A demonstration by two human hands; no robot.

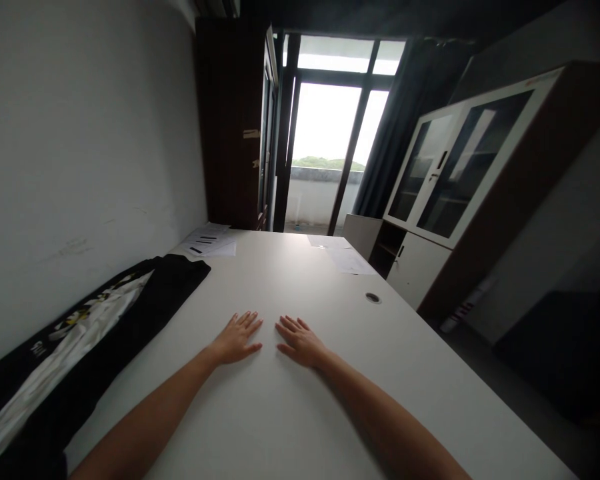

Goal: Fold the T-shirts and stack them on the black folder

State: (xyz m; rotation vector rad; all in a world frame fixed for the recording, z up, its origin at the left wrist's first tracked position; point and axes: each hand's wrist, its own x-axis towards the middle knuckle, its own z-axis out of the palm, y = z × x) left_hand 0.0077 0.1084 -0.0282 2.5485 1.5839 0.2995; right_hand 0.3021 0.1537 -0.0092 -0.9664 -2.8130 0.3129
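Note:
My left hand (237,338) lies palm down on the white table (275,280), fingers spread and holding nothing. Beside it, a small gap to the right, my right hand (300,340) rests flat in the same way with its fingers apart. Black and white clothing (130,313) is laid along the table's left side, against the wall. It carries yellow and white printing, and the left hand is apart from it.
Printed papers (213,241) lie at the far left corner, and more sheets (347,259) at the far right edge. A round cable hole (373,298) is set near the right edge. Beyond stand a dark cabinet (230,127) and a white glass-door cabinet (455,167).

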